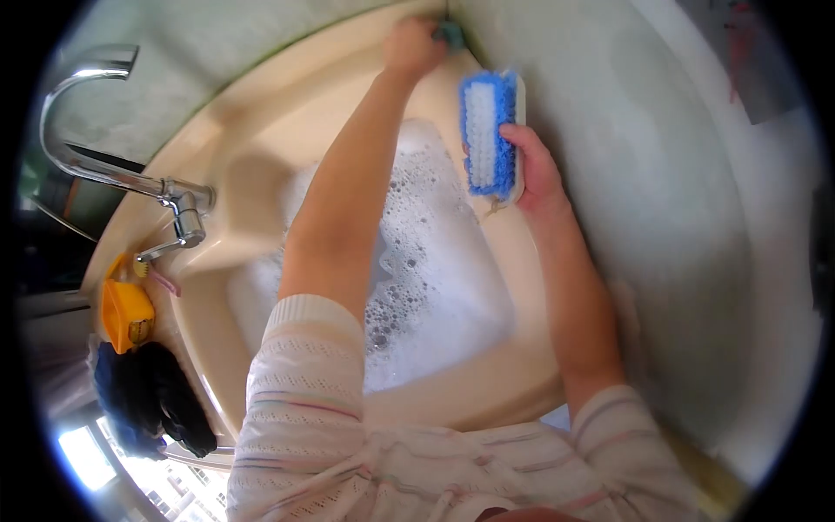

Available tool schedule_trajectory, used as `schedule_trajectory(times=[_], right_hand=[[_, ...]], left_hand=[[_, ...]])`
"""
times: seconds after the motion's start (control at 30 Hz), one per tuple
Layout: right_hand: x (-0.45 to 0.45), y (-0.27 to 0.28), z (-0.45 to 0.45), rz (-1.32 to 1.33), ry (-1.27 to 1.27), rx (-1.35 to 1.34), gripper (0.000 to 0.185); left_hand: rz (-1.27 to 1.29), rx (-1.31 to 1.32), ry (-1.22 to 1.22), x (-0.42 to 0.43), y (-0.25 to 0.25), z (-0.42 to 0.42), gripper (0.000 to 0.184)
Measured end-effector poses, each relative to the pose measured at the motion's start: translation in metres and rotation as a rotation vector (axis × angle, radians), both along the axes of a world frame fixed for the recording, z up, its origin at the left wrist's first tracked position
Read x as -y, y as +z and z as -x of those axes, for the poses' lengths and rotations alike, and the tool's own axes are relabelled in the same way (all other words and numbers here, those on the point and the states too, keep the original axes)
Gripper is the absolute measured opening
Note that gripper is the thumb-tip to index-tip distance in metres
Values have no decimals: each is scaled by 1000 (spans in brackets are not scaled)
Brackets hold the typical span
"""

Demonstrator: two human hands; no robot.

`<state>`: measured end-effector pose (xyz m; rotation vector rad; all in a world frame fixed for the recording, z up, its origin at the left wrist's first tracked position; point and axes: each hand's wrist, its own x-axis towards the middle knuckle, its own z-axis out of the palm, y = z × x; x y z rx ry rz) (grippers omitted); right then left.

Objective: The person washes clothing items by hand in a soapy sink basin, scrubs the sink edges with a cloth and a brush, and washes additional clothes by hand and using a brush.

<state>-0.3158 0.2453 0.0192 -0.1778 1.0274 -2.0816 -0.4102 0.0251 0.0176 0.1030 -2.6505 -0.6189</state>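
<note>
My left hand (412, 49) is at the far corner of the beige sink (348, 87), its fingers closed on a small dark green thing, perhaps a cloth or sponge (450, 36), against the rim by the wall. Beside the sink's right edge, my right hand (537, 167) grips a blue and white bristled brush (490, 135) by its pale back, thumb across the bristles. The brush is held upright, bristles facing left. Below both hands, foamy water (435, 261) fills the basin; my left forearm crosses over it.
A chrome faucet (113, 174) arches at the left of the basin. On the left ledge are a yellow container (127, 313), a small pink item (163, 281) and dark cloth (165, 391). A pale wall (644, 174) rises close on the right.
</note>
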Motion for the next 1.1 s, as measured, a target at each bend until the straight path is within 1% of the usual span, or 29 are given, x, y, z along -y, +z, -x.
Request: schedule_trajectory(times=[0.03, 0.07, 0.13, 0.23, 0.27, 0.33, 0.43, 0.53, 0.63, 0.67, 0.73, 0.83, 0.93, 1.03, 1.1], right_hand=[[1, 2, 1, -6, 6, 3, 41], [3, 6, 0, 13, 1, 2, 41], [4, 11, -3, 44, -7, 5, 41], [3, 1, 1, 12, -22, 11, 41], [2, 1, 0, 12, -19, 21, 41], [2, 2, 1, 9, -4, 34, 41], [5, -3, 2, 58, -4, 20, 41], [4, 4, 0, 26, 12, 31, 41], [5, 6, -1, -3, -8, 19, 42], [5, 5, -1, 0, -10, 15, 42], [3, 3, 0, -2, -7, 7, 42], [4, 3, 0, -7, -14, 12, 43], [2, 2, 2, 16, 42, 19, 44], [5, 4, -1, 0, -17, 8, 44], [7, 6, 0, 11, 15, -9, 44]], left_hand=[[75, -18, -51, -6, 4, -12, 24], [56, 127, -136, -10, 8, -21, 27], [-99, -62, -275, -20, 6, -51, 22], [-168, -186, 28, -12, 28, -63, 25], [-98, -170, 156, -5, 38, -54, 33], [57, -230, 173, 3, 19, -18, 32], [221, -279, 289, -25, -16, 12, 30], [27, -125, 84, -12, -9, 8, 27], [-124, -47, -248, -17, -10, -27, 30], [-30, -169, -311, -25, -9, -45, 32], [-163, -51, -413, -28, 13, -66, 36], [-440, 92, -133, -15, 34, -59, 37], [-331, -44, 0, 0, 29, -19, 35], [206, -209, 172, -7, 23, -12, 33], [250, -222, 137, -20, 5, -8, 31]])
